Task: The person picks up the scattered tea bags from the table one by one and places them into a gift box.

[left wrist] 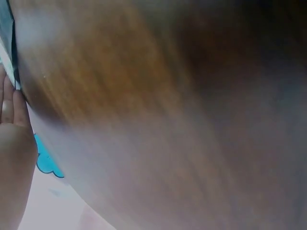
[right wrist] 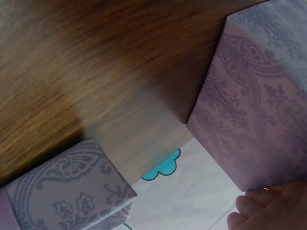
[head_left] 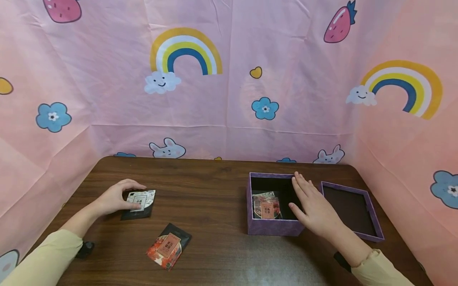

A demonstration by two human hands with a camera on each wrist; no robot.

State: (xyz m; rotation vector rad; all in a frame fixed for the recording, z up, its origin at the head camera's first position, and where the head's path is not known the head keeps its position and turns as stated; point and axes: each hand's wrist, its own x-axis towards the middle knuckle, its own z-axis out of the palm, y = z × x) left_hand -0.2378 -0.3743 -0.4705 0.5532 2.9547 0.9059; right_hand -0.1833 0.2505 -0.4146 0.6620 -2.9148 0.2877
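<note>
On the left of the table, my left hand pinches a white-and-black tea sachet, its thumb over the printed face and its fingers at the far edge. In the left wrist view the left hand shows only at the left border, beside the sachet's dark edge. My right hand rests with straight fingers on the right rim of a purple patterned box. Inside that box lie red tea sachets. From the right wrist view, fingertips of the right hand touch the box wall.
A red-and-black tea sachet lies on the brown wooden table, nearer than the left hand. The purple box lid lies hollow side up, right of the box. A pink printed cloth hangs behind and at both sides.
</note>
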